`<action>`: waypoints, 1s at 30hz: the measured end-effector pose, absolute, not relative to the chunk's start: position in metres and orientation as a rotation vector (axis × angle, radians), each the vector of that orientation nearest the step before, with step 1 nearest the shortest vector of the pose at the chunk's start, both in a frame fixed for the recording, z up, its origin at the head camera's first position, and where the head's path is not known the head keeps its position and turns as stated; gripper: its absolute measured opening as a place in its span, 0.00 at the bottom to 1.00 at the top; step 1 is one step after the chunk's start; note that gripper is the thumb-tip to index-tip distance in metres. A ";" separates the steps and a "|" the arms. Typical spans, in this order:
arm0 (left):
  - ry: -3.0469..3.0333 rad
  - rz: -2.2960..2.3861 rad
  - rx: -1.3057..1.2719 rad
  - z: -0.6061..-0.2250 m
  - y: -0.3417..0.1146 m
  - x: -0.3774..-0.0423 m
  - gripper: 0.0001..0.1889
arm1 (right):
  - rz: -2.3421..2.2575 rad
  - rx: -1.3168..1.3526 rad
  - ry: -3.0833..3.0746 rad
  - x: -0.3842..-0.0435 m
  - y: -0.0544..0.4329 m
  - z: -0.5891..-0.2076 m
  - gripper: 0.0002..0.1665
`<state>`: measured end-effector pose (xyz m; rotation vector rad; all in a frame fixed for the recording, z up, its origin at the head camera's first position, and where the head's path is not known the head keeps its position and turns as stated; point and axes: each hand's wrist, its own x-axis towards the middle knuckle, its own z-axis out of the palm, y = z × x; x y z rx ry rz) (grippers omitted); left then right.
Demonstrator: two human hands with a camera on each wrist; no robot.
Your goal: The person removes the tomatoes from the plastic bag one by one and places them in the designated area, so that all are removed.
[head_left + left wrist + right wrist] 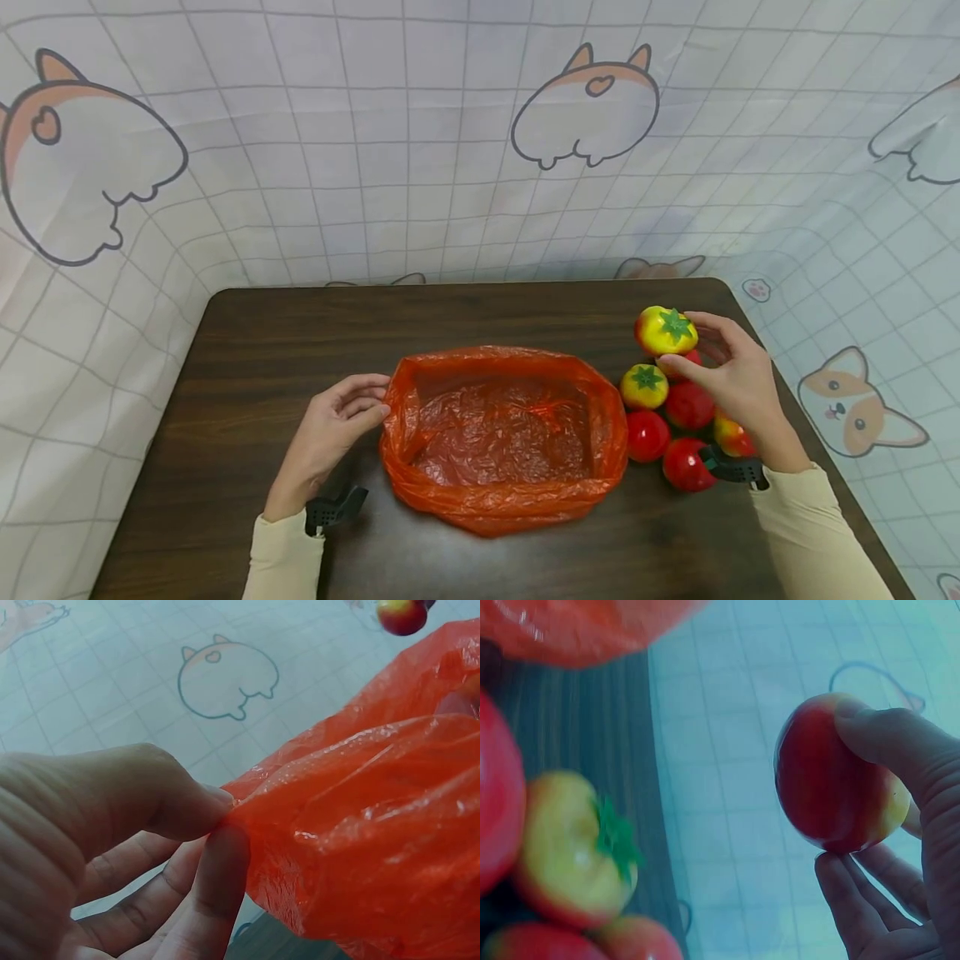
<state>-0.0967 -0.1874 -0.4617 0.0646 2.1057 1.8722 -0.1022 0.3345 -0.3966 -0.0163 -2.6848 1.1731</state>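
An orange-red plastic bag (498, 508) stands on the table with its mouth spread wide, and inside I see only crumpled plastic. My left hand (330, 429) pinches the bag's left rim between thumb and fingertips; the left wrist view shows this pinch on the plastic bag (360, 817) up close. To the right of the bag, my right hand (731, 371) holds a yellow-and-red tomato (666, 331) with a green star-shaped top, raised above a group of others. In the right wrist view, thumb and fingertips grip the tomato (832, 780) from opposite sides.
Beside the bag's right edge lie several red tomatoes (647, 436) and another yellow one (643, 387) with a green top. The dark wooden table (300, 325) meets a white gridded cloth (420, 167) with dog drawings at the back and sides.
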 end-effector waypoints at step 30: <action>2.199 1.801 0.000 -0.461 -0.184 -0.089 0.26 | 0.950 -0.254 -2.827 -0.092 0.449 -0.455 0.41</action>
